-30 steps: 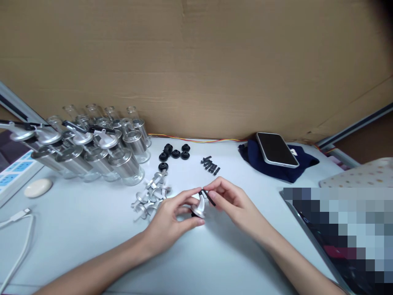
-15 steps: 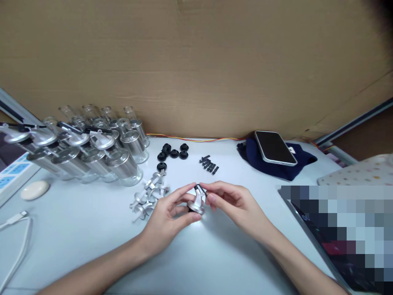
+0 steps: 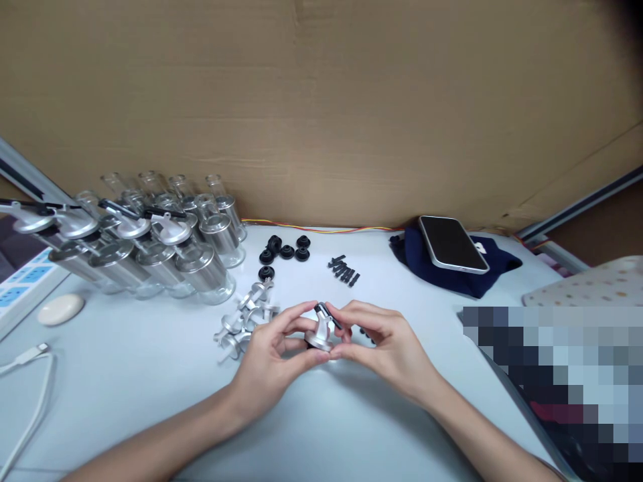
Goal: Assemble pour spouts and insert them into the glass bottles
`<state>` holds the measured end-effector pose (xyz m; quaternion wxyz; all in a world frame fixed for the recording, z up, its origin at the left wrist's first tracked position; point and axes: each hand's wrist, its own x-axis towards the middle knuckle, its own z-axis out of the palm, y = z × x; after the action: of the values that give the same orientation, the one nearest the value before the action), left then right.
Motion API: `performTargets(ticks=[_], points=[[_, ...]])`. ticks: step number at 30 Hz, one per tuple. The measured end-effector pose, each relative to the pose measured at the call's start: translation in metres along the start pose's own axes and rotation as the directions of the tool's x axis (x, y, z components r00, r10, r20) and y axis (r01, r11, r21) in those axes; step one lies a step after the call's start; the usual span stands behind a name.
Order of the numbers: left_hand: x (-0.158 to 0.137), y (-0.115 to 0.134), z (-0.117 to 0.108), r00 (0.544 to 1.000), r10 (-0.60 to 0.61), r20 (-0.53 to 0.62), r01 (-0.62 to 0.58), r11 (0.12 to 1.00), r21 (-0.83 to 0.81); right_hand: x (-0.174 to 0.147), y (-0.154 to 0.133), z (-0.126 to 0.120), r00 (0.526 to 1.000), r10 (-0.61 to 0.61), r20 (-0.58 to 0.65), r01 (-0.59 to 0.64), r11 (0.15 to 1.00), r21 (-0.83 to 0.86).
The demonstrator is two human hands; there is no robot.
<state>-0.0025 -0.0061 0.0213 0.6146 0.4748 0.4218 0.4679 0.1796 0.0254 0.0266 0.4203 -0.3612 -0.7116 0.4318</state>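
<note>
Between my hands is a silver bottle pour spout (image 3: pixel 321 335) with a round base and a black flip cap (image 3: pixel 328 314) at its tip. My left hand (image 3: pixel 266 351) grips it from the left, thumb under the base edge and index finger at the spout tip. My right hand (image 3: pixel 389 341) holds its right side, with the thumb at the base and the fingers against the black flip cap. Left of them lies a pile of silver spout pieces (image 3: pixel 254 311). Behind it are several black rubber stoppers (image 3: pixel 287 252). Small black strips (image 3: pixel 344 272) lie further back.
Glass bottles with metal sleeves (image 3: pixel 203 268) crowd the back left, several topped with spouts. A power strip (image 3: pixel 23 288), white oval object (image 3: pixel 61 310) and white cable (image 3: pixel 37 395) lie left. At right, a phone (image 3: pixel 453 244) rests on dark blue cloth (image 3: pixel 409 258). Cardboard (image 3: pixel 321 114) stands behind.
My right thumb has moved down from the flip cap to the spout's base. The cap's free end has shifted slightly. Small dark pieces now show behind my right hand.
</note>
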Motion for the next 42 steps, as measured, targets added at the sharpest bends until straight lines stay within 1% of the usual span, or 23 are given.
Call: performTargets(ticks=[4,6,8,10,13,15,17,19,20,22,24,26,29,30,31,33,34,35,36,37,39,40,42], points=[[0.000,-0.001,-0.001,1.000,-0.024,0.013,0.025,1.000,-0.010,0.000,-0.002,0.000,1.000,0.017,0.026,-0.017,1.000,-0.011],[0.001,-0.002,-0.001,1.000,-0.027,0.015,0.027,1.000,0.013,0.000,-0.003,-0.001,0.999,0.019,0.037,-0.019,1.000,-0.021],[0.001,-0.002,-0.003,1.000,-0.002,0.015,0.000,0.996,0.086,-0.001,-0.003,0.000,0.999,0.022,0.029,-0.021,0.999,-0.028],[0.002,-0.002,-0.005,0.998,0.060,0.014,-0.062,0.973,0.223,-0.002,-0.003,0.001,1.000,0.027,0.004,-0.027,0.999,-0.017],[0.002,0.001,-0.008,0.980,0.191,0.055,-0.194,0.864,0.464,-0.004,-0.002,0.003,0.999,0.022,-0.037,-0.020,0.998,0.053],[0.002,0.004,-0.010,0.961,0.256,0.108,-0.271,0.776,0.569,-0.006,-0.002,0.002,1.000,0.012,-0.022,-0.011,0.997,0.075],[0.004,0.008,-0.013,0.939,0.307,0.156,-0.334,0.700,0.632,-0.007,-0.003,0.001,1.000,-0.009,0.009,0.009,1.000,0.022],[0.007,0.012,-0.017,0.915,0.369,0.166,-0.377,0.629,0.680,-0.006,-0.004,0.000,1.000,-0.030,0.009,0.031,0.998,-0.061],[0.008,0.015,-0.020,0.897,0.416,0.152,-0.394,0.594,0.701,-0.006,-0.004,-0.001,0.999,-0.039,-0.006,0.038,0.995,-0.091],[0.011,0.021,-0.026,0.840,0.532,0.105,-0.422,0.521,0.741,-0.004,-0.005,-0.002,0.999,-0.040,-0.035,0.036,0.992,-0.118],[0.013,0.029,-0.032,0.761,0.646,0.064,-0.439,0.439,0.784,-0.002,-0.005,-0.002,0.999,-0.028,-0.034,0.023,0.991,-0.129],[0.013,0.041,-0.039,0.667,0.744,0.037,-0.426,0.339,0.839,-0.001,-0.006,-0.001,1.000,-0.003,0.007,0.004,0.990,-0.138],[0.012,0.071,-0.051,0.547,0.837,0.012,-0.310,0.189,0.932,0.000,-0.007,0.001,0.993,0.031,0.116,-0.011,0.986,-0.168],[0.013,0.084,-0.056,0.550,0.835,0.012,-0.244,0.147,0.959,0.000,-0.007,0.002,0.989,0.037,0.145,-0.010,0.983,-0.182],[0.015,0.098,-0.062,0.531,0.847,0.023,-0.185,0.090,0.979,0.000,-0.008,0.002,0.986,0.043,0.164,-0.010,0.981,-0.196],[0.023,0.128,-0.075,0.628,0.778,0.025,-0.016,-0.019,1.000,0.001,-0.009,0.002,0.983,0.055,0.176,-0.015,0.976,-0.219],[0.028,0.142,-0.083,0.718,0.696,-0.028,0.087,-0.051,0.995,0.001,-0.009,0.002,0.982,0.062,0.177,-0.021,0.974,-0.226],[0.034,0.155,-0.090,0.785,0.614,-0.084,0.168,-0.080,0.983,0.001,-0.010,0.002,0.982,0.071,0.176,-0.029,0.972,-0.232],[0.041,0.166,-0.098,0.859,0.499,-0.114,0.199,-0.121,0.972,0.001,-0.010,0.001,0.981,0.078,0.176,-0.035,0.971,-0.235],[0.047,0.175,-0.105,0.919,0.372,-0.131,0.200,-0.152,0.968,0.002,-0.011,0.001,0.981,0.082,0.177,-0.039,0.971,-0.237],[0.058,0.187,-0.116,0.969,0.174,-0.175,0.202,-0.156,0.967,0.002,-0.011,0.000,0.979,0.087,0.182,-0.041,0.969,-0.242],[0.062,0.191,-0.120,0.979,0.096,-0.180,0.192,-0.136,0.972,0.002,-0.011,0.000,0.979,0.085,0.184,-0.038,0.969,-0.244],[0.067,0.195,-0.126,0.984,-0.002,-0.178,0.177,-0.093,0.980,0.002,-0.011,-0.001,0.980,0.074,0.186,-0.027,0.969,-0.246]])
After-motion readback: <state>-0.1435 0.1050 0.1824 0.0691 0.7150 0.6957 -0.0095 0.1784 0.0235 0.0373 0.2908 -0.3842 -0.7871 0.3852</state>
